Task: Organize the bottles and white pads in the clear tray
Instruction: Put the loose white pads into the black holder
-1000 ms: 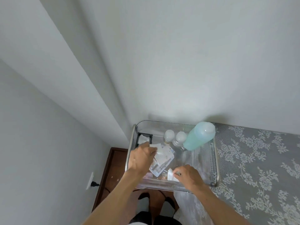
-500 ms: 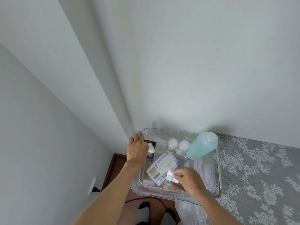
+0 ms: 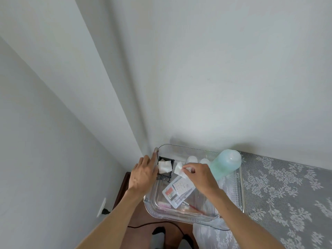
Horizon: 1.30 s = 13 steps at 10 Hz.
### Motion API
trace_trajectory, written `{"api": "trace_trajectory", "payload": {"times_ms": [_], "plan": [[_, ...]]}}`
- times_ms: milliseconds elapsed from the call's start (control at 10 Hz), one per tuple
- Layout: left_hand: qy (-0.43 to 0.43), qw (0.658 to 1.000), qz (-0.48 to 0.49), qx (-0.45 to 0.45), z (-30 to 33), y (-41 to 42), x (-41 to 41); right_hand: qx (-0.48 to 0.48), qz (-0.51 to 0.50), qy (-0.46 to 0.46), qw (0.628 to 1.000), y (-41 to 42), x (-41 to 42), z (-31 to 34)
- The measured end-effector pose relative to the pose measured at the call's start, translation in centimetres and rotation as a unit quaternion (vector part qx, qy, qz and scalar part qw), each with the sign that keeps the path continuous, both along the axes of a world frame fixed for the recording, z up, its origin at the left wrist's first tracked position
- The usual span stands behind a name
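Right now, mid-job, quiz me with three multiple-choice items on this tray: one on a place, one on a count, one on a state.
1. Where does the black holder sit in the clear tray?
A. far left corner
B. near right corner
C. outside it on the lace cloth

2. How many small white-capped bottles stand beside the teal bottle?
A. none
B. two
C. five

3. What is the right hand doing?
A. resting flat and empty
B. pinching a white pad
C. gripping the teal bottle

Key: 1 A, the holder stands by the left hand at the tray's far left. 2 B, two round white caps show. 3 B, its fingers close on a pad next to the holder.
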<state>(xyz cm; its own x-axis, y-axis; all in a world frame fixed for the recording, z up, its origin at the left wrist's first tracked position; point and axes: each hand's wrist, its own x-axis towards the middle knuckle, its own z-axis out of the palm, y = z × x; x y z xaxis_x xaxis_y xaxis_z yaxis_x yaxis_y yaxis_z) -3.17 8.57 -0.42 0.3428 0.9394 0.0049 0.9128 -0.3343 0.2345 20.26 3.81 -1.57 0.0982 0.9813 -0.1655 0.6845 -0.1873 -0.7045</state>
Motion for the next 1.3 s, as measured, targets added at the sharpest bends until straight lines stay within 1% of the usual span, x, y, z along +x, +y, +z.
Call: {"api": "trace_trajectory", "payload": {"times_ms": [100, 200, 300, 400, 500, 700, 800, 900, 1000, 1100, 1200, 1300], "plan": [[-0.022, 0.999, 0.022, -0.034, 0.5, -1.1, -0.5, 0.019, 0.031, 0.001, 0.999, 2.0, -1.9, 0.6], [-0.048, 0.996, 0.032, -0.071, 0.5, -1.7, -0.6, 0.021, 0.062, -0.04, 0.997, 3.6, -4.0, 0.6], [-0.054, 0.994, 0.039, -0.088, 0.3, -2.1, -0.8, 0.025, 0.078, -0.098, 0.992, 4.5, -5.4, -0.2], [-0.042, 0.993, 0.046, -0.102, -0.5, -1.9, -1.2, 0.022, 0.103, -0.155, 0.982, 5.4, -6.2, -1.4], [-0.029, 0.993, 0.053, -0.098, -0.6, -1.9, -1.1, -0.006, 0.122, -0.206, 0.971, 5.7, -6.2, -1.9], [-0.039, 0.993, 0.057, -0.092, -1.2, -1.9, -0.9, -0.015, 0.157, -0.268, 0.95, 6.2, -6.5, -2.7], [-0.036, 0.994, 0.05, -0.087, -1.0, -1.8, -0.9, 0.0, 0.151, -0.26, 0.954, 5.9, -6.4, -2.3], [-0.037, 0.994, 0.051, -0.088, -0.7, -1.8, -1.0, 0.026, 0.116, -0.211, 0.97, 4.6, -6.0, -1.3], [-0.058, 0.992, 0.048, -0.097, -0.8, -1.5, -1.2, 0.055, 0.072, -0.191, 0.977, 2.7, -4.8, -0.2], [-0.089, 0.991, 0.033, -0.092, -0.4, -1.6, -1.5, 0.063, 0.025, -0.173, 0.983, 0.2, -2.7, 2.1], [-0.14, 0.988, 0.051, -0.048, 0.4, -1.3, -1.9, 0.097, -0.038, -0.121, 0.987, -2.2, -0.9, 5.4], [-0.172, 0.982, 0.061, -0.058, 0.4, -3.0, -4.7, 0.205, -0.096, -0.035, 0.973, -4.6, 1.5, 11.4]]}}
